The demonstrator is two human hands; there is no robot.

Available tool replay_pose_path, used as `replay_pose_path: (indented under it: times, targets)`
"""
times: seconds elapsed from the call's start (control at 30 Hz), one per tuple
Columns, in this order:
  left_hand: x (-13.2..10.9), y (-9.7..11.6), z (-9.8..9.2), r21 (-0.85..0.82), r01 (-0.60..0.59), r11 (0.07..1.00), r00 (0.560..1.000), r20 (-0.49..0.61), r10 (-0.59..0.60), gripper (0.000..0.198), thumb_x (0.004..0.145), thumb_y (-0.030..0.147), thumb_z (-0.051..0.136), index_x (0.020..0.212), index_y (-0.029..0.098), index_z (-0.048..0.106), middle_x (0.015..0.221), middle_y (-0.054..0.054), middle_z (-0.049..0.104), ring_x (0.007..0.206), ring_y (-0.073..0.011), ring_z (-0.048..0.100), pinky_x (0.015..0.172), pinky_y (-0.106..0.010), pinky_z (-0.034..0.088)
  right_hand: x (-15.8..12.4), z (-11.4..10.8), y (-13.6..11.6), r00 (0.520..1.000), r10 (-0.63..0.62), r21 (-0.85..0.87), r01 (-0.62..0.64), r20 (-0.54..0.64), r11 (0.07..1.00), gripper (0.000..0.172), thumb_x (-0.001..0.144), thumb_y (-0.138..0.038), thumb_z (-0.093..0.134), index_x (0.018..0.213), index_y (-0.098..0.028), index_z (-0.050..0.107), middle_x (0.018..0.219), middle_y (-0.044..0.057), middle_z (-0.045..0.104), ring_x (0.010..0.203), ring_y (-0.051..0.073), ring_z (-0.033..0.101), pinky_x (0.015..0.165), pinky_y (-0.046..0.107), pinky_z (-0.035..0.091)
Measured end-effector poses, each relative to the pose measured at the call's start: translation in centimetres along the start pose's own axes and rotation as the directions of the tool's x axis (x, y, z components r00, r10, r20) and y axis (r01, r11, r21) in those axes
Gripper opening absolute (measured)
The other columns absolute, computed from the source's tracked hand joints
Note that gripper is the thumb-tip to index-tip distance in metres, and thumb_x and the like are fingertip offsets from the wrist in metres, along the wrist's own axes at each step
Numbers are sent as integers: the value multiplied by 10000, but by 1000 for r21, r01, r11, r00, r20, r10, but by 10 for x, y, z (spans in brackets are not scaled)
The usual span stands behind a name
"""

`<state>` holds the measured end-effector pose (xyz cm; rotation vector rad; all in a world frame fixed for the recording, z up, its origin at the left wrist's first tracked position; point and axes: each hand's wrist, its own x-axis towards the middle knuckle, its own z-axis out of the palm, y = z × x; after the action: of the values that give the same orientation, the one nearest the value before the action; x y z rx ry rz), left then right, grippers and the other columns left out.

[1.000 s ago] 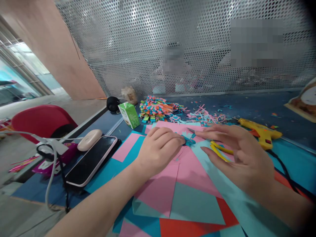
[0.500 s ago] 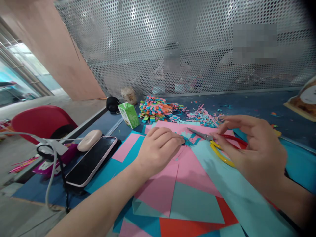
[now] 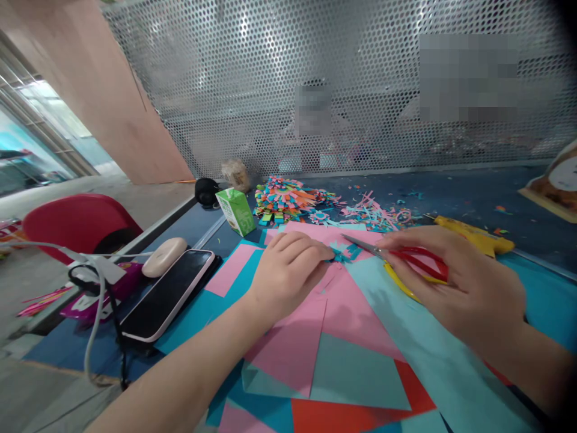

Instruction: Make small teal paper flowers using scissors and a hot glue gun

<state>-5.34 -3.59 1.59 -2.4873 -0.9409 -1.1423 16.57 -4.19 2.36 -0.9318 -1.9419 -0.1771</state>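
My right hand (image 3: 455, 282) is closed with thumb and fingers on the scissors (image 3: 417, 264), which have red and yellow handles. Their blades point left, the tip lying just above the pink paper (image 3: 360, 304). Over the pink sheets, my left hand (image 3: 288, 270) has its fingers curled together at a small cut piece of blue paper (image 3: 339, 255); the fingertips partly hide it. Under both hands lie overlapping sheets, among them a light blue sheet (image 3: 406, 325) and an orange-red one (image 3: 342, 415).
Behind the sheets stand a heap of fringed paper flowers (image 3: 283, 198), paper scraps (image 3: 374, 211) and a green drink carton (image 3: 236, 211). A yellow glue gun (image 3: 475, 236) lies beyond my right hand. To the left are a phone (image 3: 169, 294), a pale rounded case (image 3: 164, 257) and cables.
My right hand has closed from a loose, raised-finger pose onto the scissors and lowered slightly. More of the yellow glue gun shows behind it. My left hand has hardly moved.
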Motion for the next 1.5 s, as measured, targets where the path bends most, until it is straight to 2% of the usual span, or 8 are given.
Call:
replay_pose_path:
  times: [0.17,0.4,0.63,0.8,1.17,1.27,1.37,1.5]
  targets:
    - [-1,-1,5,-46,49,998,999,-22,-50,78,784,132,571,847,178,565,817,-31,686,788,-148,610,737,-295,467,1,-7,-6,983,-149,41,145,105,989,147,821,-207,536,946,-260,592,869,23,675,816,196,628,733,344,495]
    - [-1,2,1,29,-47,998,999,-17,48,113,792,147,579,899,183,567,854,-21,699,811,-148,605,740,-294,447,-7,3,-16,997,-55,92,50,54,995,321,823,-160,558,1115,-287,516,977,10,669,928,193,615,837,366,491]
    - [0,4,-3,112,-123,986,992,-7,124,128,798,138,574,916,186,569,880,-7,705,834,-141,597,736,-282,426,-8,5,-14,994,-68,81,61,80,995,256,834,-190,549,1084,-243,538,1010,28,657,946,173,616,830,319,521]
    - [0,6,-3,140,-169,976,984,-26,174,137,778,130,602,906,167,569,873,-9,708,817,-151,598,721,-291,428,-12,8,-14,990,2,154,-23,141,988,259,830,-187,552,1082,-244,533,1034,13,651,993,159,601,863,311,516]
    - [-1,7,-2,120,-163,979,986,-2,164,137,789,135,588,921,166,567,899,-10,704,848,-150,585,741,-292,430,-9,10,-12,986,-30,173,1,165,985,218,827,-196,547,1035,-262,555,1038,-1,655,1023,156,584,912,323,476]
    - [-1,7,-2,102,-147,984,989,-9,149,124,789,129,588,907,162,567,902,-17,700,858,-153,583,747,-295,435,-10,10,-13,985,42,196,-75,168,978,201,820,-238,560,1020,-264,550,1038,-1,656,1014,157,593,894,312,486]
    - [0,8,-2,95,-154,984,987,-23,156,96,785,129,596,870,158,565,909,-26,697,858,-155,589,739,-295,441,-10,9,-12,965,151,240,-202,215,950,294,812,-242,573,1097,-264,500,946,-19,685,994,148,609,868,277,498]
    - [1,9,-1,101,-192,976,981,-18,195,64,791,128,588,826,167,550,910,-13,698,858,-144,594,741,-286,439,-8,10,-10,957,171,274,-234,236,933,327,821,-220,550,1136,-263,471,923,-16,698,991,159,618,842,271,504]
